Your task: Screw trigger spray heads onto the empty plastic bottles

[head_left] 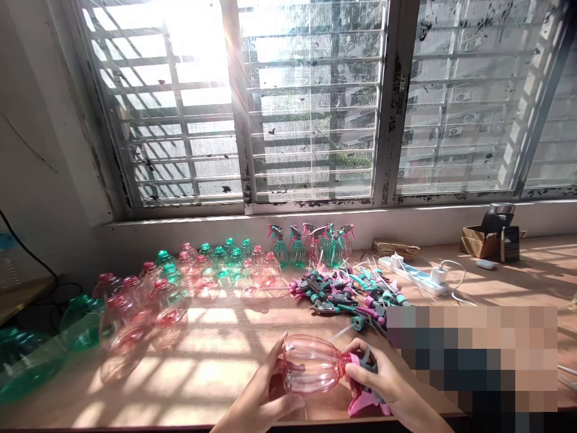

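A clear pink spray bottle (pixel 313 364) lies on its side between my hands near the table's front edge, its base toward the left. My left hand (pixel 270 385) is wrapped round the base end. At the neck, my right hand (pixel 378 373) grips the pink and grey spray head (pixel 367 400), whose trigger points down toward me. Just behind the bottle is a heap of loose spray heads (pixel 347 291) in pink, teal and grey, with white tubes sticking out.
Open pink bottles (pixel 169 300) and green bottles (pixel 83 322) stand on the left. Several bottles with spray heads (pixel 297 246) stand by the window wall. A power strip (pixel 415 275), a cardboard box (pixel 478 240) and a phone (pixel 510 243) are at the right. A blurred patch covers the near right.
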Demonstrator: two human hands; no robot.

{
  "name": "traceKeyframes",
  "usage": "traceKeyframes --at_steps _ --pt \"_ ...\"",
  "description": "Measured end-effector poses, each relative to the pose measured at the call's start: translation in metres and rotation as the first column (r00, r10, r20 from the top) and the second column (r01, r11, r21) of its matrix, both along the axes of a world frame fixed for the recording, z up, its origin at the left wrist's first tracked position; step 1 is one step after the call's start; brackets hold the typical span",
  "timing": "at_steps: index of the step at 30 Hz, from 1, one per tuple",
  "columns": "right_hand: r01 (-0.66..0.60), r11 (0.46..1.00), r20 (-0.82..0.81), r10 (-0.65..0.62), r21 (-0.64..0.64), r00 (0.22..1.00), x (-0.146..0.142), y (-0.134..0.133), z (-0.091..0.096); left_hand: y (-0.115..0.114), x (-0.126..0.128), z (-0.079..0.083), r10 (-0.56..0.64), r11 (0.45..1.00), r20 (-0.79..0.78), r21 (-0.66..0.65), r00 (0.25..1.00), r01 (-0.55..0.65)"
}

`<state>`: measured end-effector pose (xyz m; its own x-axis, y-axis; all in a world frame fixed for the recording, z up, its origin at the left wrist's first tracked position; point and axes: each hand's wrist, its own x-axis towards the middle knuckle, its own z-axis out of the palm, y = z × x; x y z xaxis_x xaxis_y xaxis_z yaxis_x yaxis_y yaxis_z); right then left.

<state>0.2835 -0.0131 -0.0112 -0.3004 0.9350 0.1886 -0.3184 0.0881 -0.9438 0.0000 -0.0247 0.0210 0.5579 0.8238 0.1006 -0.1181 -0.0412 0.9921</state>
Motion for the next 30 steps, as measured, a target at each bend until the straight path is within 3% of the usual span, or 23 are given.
traceKeyframes --at_steps 3,9,15,20,23,25,26,28,30 --pt "0.019 1.0 0.022 -0.019 -0.01 1.0 0.0 0.0 0.002 0.001 -0.001 -0.004 0.035 0.999 -0.034 0.015 0.999 -0.035" --pt "0.03 1.0 0.045 -0.029 -0.004 0.999 0.002 0.002 -0.001 0.006 0.0 -0.016 0.16 0.968 -0.093 0.21 0.983 -0.138" --pt "0.018 1.0 0.023 -0.018 -0.003 1.0 0.001 0.002 -0.002 0.004 -0.004 -0.016 0.101 0.992 -0.105 0.085 0.989 -0.092" --pt "0.034 0.999 0.057 -0.036 0.028 0.998 -0.001 0.002 -0.001 0.017 -0.006 -0.02 0.071 0.997 0.032 0.031 0.997 -0.072" --pt "0.055 0.998 0.051 -0.056 0.024 0.997 -0.001 0.001 0.0 0.026 0.002 -0.01 0.144 0.987 0.112 -0.093 0.983 -0.134" --pt "0.092 0.996 0.036 -0.093 0.009 0.995 -0.001 0.001 0.001 0.03 0.011 0.003 0.232 0.962 0.075 -0.168 0.97 -0.217" --pt "0.119 0.993 0.026 -0.119 -0.001 0.993 -0.001 0.001 0.002 0.032 0.015 0.012 0.266 0.953 0.024 -0.155 0.964 -0.26" --pt "0.165 0.986 0.003 -0.165 -0.023 0.986 0.0 0.0 0.004 0.038 0.026 0.028 0.301 0.953 -0.114 0.009 0.947 -0.302" --pt "0.201 0.979 -0.019 -0.202 -0.035 0.979 0.0 -0.002 0.006 0.046 0.037 0.042 0.314 0.949 -0.149 0.071 0.938 -0.306"
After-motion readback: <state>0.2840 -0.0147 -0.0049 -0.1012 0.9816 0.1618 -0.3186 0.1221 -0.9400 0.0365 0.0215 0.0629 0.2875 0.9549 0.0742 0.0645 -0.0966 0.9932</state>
